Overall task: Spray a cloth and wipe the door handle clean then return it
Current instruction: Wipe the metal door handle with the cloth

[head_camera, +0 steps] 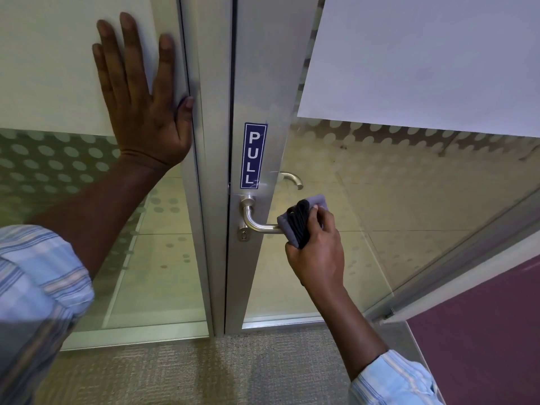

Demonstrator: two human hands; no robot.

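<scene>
Striped sleeve (38, 287) nearest; left hand (143, 103) spread flat left of the door handle (257, 222); right hand (317, 252) clutches grey cloth (295, 222) around its end.

The left hand (143, 103) is raised high, palm flat and turned away from the camera, its fingers (128, 51) spread and pointing upward, the thumb lying out to the right side. Its forearm runs down and to the left, bare to a rolled, light blue striped sleeve (38, 287) at the elbow. The right hand (317, 252) sits lower and further right, knuckles toward the camera, curled closed with the thumb tip on top. Its wrist is straight, and the bare forearm slants down to the right into a matching striped cuff (391, 381).
</scene>
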